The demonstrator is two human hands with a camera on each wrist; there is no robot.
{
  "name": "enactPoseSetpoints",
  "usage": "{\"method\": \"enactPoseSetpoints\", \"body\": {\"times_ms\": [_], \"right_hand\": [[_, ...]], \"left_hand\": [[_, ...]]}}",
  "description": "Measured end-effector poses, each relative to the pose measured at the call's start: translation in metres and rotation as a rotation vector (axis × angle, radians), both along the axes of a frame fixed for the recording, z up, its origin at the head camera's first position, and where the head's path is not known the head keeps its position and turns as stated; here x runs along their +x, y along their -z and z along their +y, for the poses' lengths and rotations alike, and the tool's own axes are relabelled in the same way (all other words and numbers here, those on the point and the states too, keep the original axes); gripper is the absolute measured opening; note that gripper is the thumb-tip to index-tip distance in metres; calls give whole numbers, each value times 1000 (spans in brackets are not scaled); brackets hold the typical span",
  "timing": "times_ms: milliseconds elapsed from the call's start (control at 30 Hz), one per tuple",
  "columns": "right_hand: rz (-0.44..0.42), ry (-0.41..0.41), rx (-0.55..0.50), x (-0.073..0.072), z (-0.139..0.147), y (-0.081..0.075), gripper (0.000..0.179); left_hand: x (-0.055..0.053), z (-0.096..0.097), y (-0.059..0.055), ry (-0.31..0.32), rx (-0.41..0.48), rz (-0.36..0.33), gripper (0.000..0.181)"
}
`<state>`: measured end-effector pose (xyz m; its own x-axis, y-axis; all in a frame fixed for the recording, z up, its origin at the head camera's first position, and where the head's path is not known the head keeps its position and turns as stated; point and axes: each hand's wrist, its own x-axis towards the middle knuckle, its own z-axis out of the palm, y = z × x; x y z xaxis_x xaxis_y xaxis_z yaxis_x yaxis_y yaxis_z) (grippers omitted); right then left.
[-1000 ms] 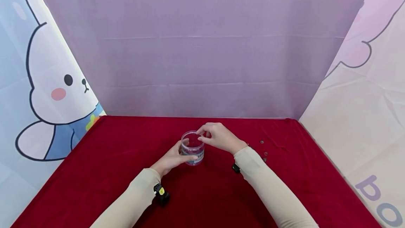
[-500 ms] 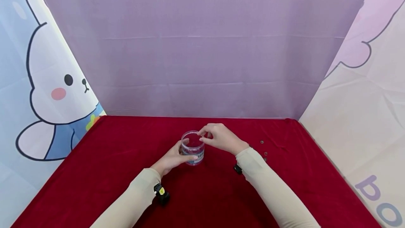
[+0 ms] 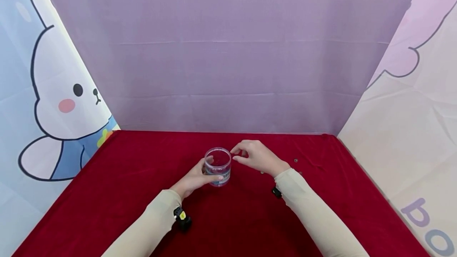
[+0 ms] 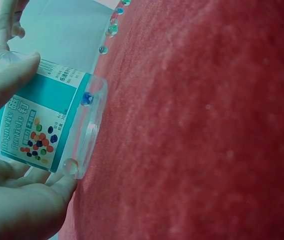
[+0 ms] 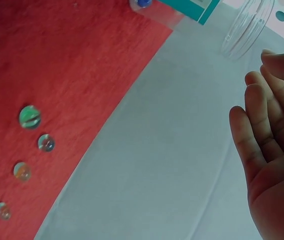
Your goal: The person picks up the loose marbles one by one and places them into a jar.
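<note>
A clear plastic jar (image 3: 224,165) with a teal and white label (image 4: 36,130) stands upright on the red cloth. My left hand (image 3: 192,178) grips it round the side, thumb across the label. Its mouth is uncovered. Through the wall near the bottom show a blue marble (image 4: 86,98) and a clear marble (image 4: 70,166). Just right of the rim hovers my right hand (image 3: 258,156), apart from the jar. Its fingers are loosely bent, and nothing shows between them in the right wrist view (image 5: 274,135).
Several glass marbles lie loose on the cloth to the right, including a green marble (image 5: 30,117) and an orange-tinted marble (image 5: 22,171). The red cloth (image 3: 214,225) covers the table. A lilac curtain (image 3: 228,70) hangs behind, with printed sheets at both sides.
My right hand has drawn back from over the jar's rim to the right, bringing a marble under its wrist into sight. The left hand and jar have stayed put.
</note>
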<state>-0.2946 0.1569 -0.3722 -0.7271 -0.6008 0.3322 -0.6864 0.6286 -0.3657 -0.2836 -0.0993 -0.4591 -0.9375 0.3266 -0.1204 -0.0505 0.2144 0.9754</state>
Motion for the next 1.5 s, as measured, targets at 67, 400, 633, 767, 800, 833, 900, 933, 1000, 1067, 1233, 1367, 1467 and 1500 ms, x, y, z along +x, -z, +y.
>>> {"method": "enactPoseSetpoints", "body": {"times_ms": [67,400,633,767,800,833,900,933,1000,1067,1233,1367,1467,1500], "right_hand": [[-6,16,6,1,3,1,27],[-21,60,24,6,21,1,27],[-37,78,40,7,35,5,24],[-41,82,41,7,42,10,23],[-41,79,40,6,44,11,22],[-39,77,41,6,46,13,22],[-39,74,37,6,50,15,22],[-41,71,35,6,51,17,22],[-54,70,27,6,55,19,22],[-70,76,27,7,58,22,21],[-126,112,44,8,66,28,22],[-180,116,49,10,72,33,23],[-206,109,55,10,75,38,22],[-209,108,59,10,76,39,21]], "left_hand": [[0,0,0,2,-4,3,102],[-1,-1,1,5,-11,21,102],[1,-1,-1,1,-23,22,100],[2,-1,-2,6,-23,24,100],[2,-1,-2,7,-23,25,100],[2,-1,-2,9,-25,25,100],[2,-1,-2,10,-26,25,101],[3,-1,-2,9,-28,25,101],[3,-1,-3,10,-29,26,101],[3,-2,-3,10,-29,28,100],[3,-2,-4,14,-29,34,101],[4,-1,-4,12,-27,27,100],[4,-1,-4,7,-24,24,99],[3,0,-3,5,-23,24,99]]}}
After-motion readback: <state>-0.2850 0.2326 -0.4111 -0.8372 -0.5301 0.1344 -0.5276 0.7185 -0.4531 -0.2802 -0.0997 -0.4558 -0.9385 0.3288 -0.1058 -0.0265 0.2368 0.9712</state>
